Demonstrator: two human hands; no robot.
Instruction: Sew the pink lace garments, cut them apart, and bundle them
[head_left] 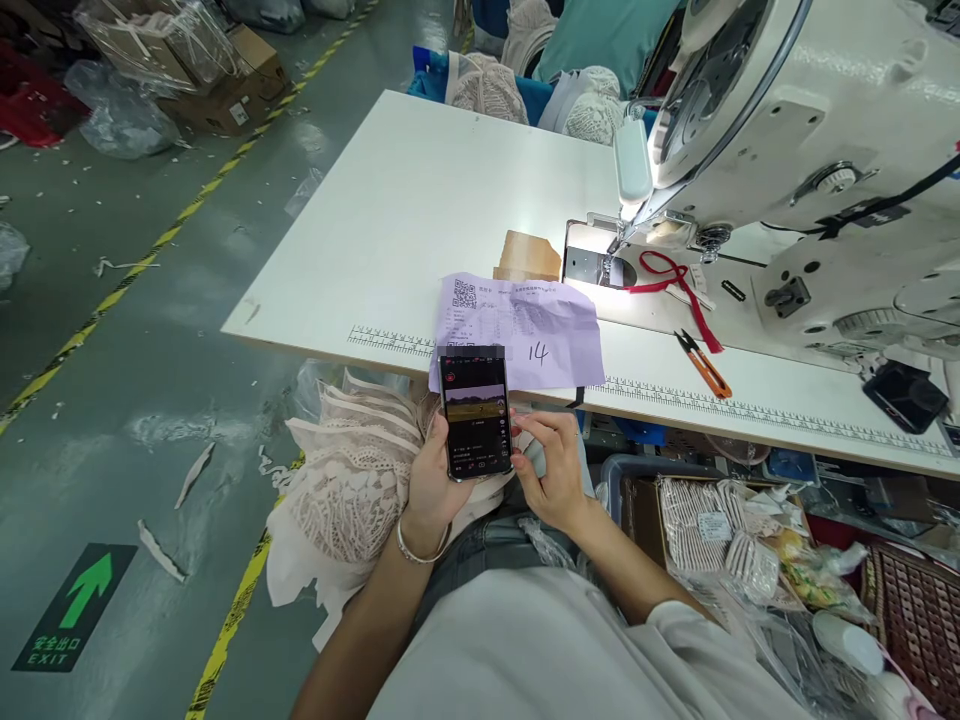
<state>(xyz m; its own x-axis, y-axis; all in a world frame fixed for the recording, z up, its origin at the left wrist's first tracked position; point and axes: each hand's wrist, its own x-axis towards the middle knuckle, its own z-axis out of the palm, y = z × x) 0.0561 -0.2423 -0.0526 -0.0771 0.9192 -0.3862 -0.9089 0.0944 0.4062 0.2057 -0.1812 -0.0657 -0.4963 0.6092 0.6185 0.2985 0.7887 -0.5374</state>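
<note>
A smartphone (478,425) with a lit screen is held upright in front of the table's near edge; its screen shows a landscape picture between dark bands. My left hand (435,480) is closed around its lower left side, thumb along the edge. The curled fingers and thumb of my right hand (553,468) meet the phone's right edge. Behind the phone a creased lilac paper sheet (555,335), with printed codes and a handwritten 14, lies on the white table (450,190) and is partly covered by the phone.
A sewing machine (840,90) stands at the right, a red ribbon (675,280) and orange-handled thread snips (703,365) near it. Brown card (528,255) lies beside the needle plate. Beige lace pieces (352,490) hang at my left; a blue-rimmed bin (615,480) sits lower right.
</note>
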